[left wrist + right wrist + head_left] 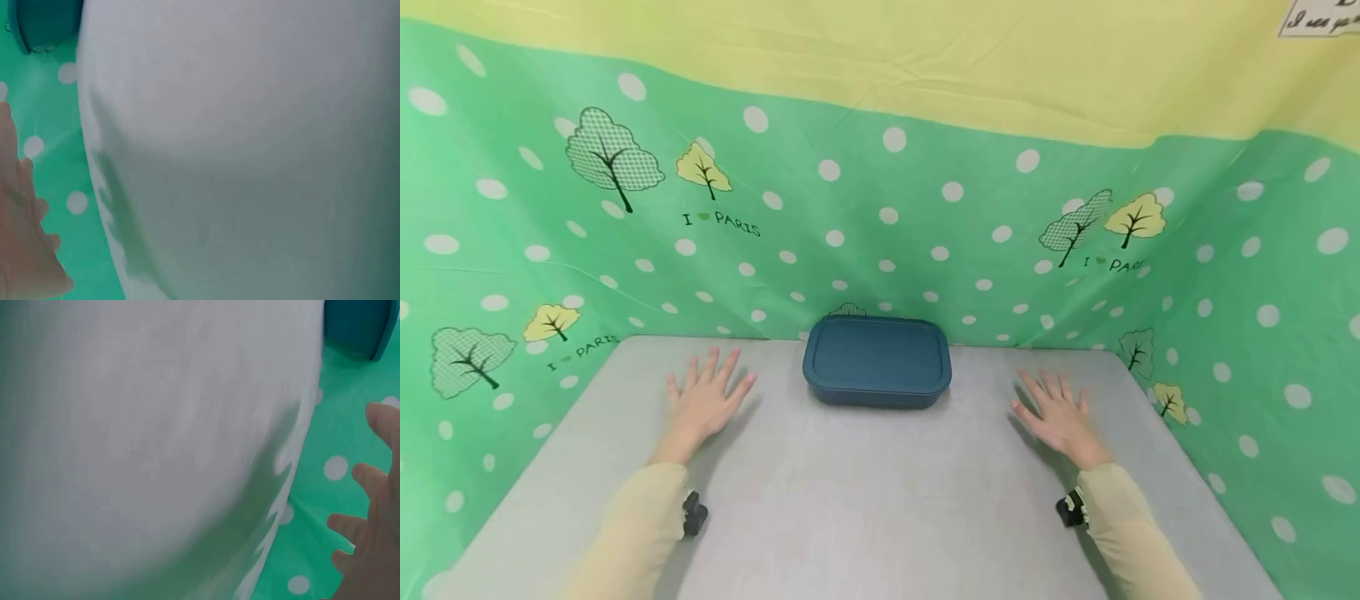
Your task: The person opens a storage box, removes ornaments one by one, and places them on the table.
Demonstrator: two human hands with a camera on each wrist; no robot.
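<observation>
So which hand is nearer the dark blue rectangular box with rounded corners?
Left, slightly: the left hand is spread left of the box, the right hand a little farther off to its right, neither touching it.

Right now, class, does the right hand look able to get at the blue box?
Probably yes. The right hand holds nothing and sits to the right of the blue box, with only grey tabletop showing between them. The left hand is on the box's other side, out of the way.

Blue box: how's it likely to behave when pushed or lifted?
The blue box looks stiff, its rounded outline clean and unbent. It probably won't roll or tip easily, sitting low and broad on the table. Weight is unclear, the inside hidden.
</observation>
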